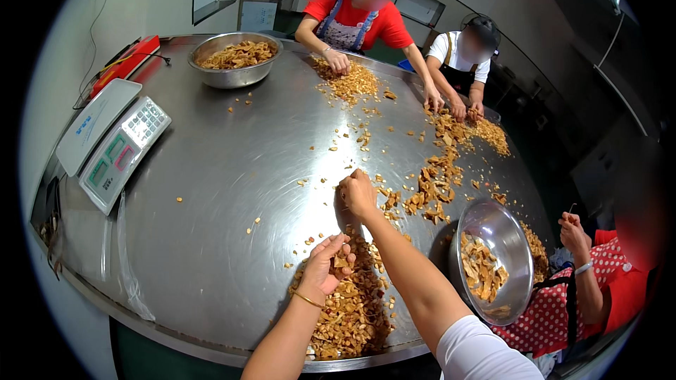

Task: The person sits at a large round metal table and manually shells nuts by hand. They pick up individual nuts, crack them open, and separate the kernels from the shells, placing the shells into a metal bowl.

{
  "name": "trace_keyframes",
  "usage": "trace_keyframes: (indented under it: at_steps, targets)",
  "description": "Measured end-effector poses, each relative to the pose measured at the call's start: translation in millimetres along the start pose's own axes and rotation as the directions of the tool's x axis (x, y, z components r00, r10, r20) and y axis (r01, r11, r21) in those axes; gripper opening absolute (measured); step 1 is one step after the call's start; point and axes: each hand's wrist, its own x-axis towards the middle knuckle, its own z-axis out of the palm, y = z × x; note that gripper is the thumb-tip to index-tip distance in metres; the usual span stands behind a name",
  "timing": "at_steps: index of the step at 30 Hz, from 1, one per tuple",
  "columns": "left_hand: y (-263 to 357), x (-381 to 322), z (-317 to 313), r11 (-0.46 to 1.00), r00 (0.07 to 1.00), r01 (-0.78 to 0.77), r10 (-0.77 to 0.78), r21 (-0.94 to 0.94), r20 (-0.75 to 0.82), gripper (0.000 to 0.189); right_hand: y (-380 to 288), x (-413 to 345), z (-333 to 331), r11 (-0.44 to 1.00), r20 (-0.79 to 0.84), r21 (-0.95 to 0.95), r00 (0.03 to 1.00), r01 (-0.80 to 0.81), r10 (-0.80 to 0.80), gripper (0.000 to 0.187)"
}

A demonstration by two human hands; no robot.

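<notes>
My left hand (323,265), with a bangle at the wrist, is half curled around a few brown dried slices (342,262). It hovers over a heap of mixed dried pieces and pale seed-like bits (346,322) at the near table edge. Farther forward, my right hand (359,191) is bent into a loose fist low over the steel tabletop (227,163). Its fingertips are turned away, so anything between them is hidden. Just right of it lies a loose trail of brown slices (435,179).
A tilted steel bowl (520,274) holding slices stands at right, beside a person in a dotted apron (546,316). Two people sort heaps (354,82) across the table. Another filled steel bowl (237,80) stands far left, and a digital scale (124,150) and plastic bag (129,269) lie left.
</notes>
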Motion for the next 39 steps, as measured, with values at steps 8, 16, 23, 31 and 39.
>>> trace_keyframes:
  at_steps: [8,16,23,31,39]
  targets:
    - [1,1,0,0.988,0.986,-0.076,0.095,0.136,-0.135,0.011,12,-12,-8,0.989,0.027,0.122,0.996,-0.085,0.083,0.016]
    - [1,4,1,0.964,0.971,-0.156,0.190,0.217,-0.145,0.013,26,-9,0,0.976,-0.038,0.186,0.992,-0.109,0.118,0.014]
    - [-2,12,-8,0.857,0.903,-0.278,0.387,0.434,-0.185,0.019,2,-66,-48,0.253,0.449,0.824,0.857,-0.507,0.255,0.023]
    - [-8,9,-1,0.846,0.974,-0.185,0.224,0.501,-0.018,0.017,-13,-120,-86,0.385,0.312,0.842,0.923,-0.378,0.225,0.015]
    - [-9,4,-1,0.843,0.993,-0.102,0.051,0.528,0.110,0.012,-11,-145,-79,0.704,-0.099,0.700,0.960,-0.120,0.262,0.012]
